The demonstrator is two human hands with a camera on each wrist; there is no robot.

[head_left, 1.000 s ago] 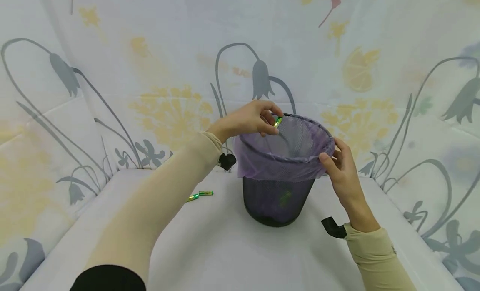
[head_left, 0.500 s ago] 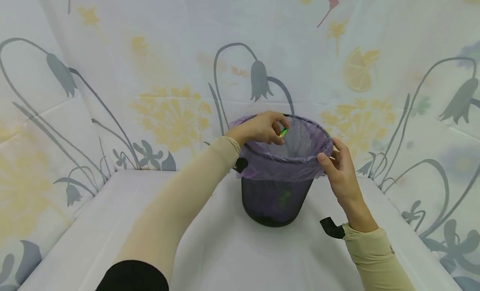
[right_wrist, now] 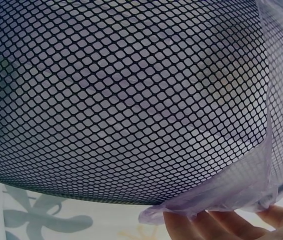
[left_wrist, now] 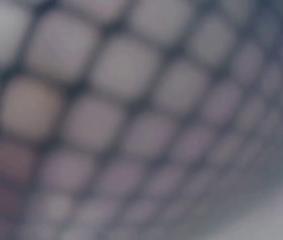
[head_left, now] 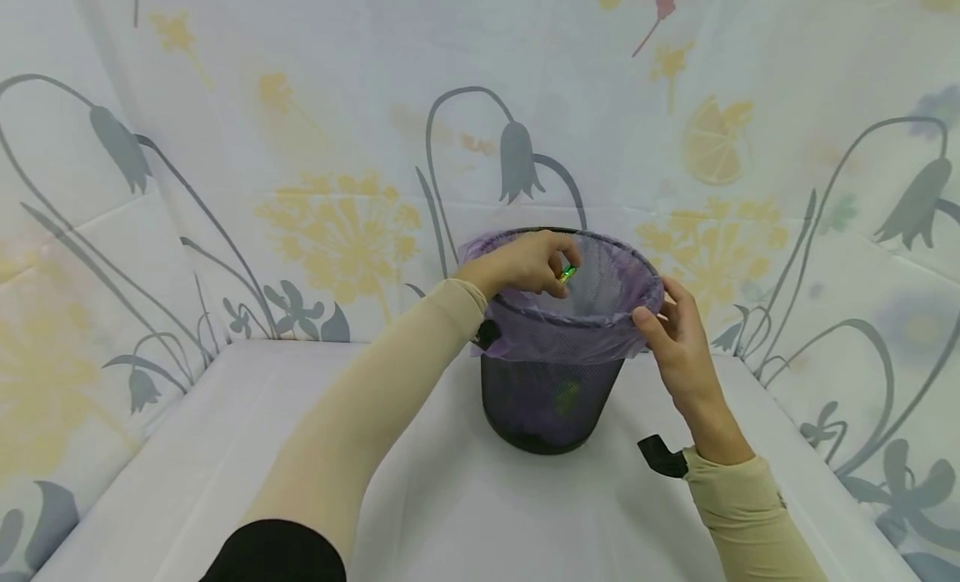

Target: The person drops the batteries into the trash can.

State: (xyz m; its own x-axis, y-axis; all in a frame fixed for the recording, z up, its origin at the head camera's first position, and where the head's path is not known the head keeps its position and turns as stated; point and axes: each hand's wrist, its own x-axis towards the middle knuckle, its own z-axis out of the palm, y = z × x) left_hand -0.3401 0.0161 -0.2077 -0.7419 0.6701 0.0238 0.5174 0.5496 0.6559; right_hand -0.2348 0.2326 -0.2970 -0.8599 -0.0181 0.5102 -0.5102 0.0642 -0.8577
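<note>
A black mesh wastebasket [head_left: 525, 411] stands upright on the white table, lined with a thin purple bag [head_left: 570, 340] folded over its rim. My left hand [head_left: 534, 263] reaches over the left side of the rim and pinches a small green and gold battery [head_left: 567, 274] in the opening. On the right, my right hand [head_left: 686, 348] grips the rim and bag, thumb in front. Its fingers [right_wrist: 221, 225] show against the bag in the right wrist view. A faint green patch shows through the basket's lower wall. The left wrist view is only blurred mesh.
The white tabletop [head_left: 480, 515] spreads around the basket. Close behind stands a white cloth backdrop [head_left: 337, 107] printed with flowers, with side panels left and right. My left sleeve [head_left: 382, 398] crosses the table and covers part of it.
My left hand has moved right and down into the basket's opening with the battery. Two batteries seen earlier on the table are now hidden behind the left arm. The right hand keeps its hold.
</note>
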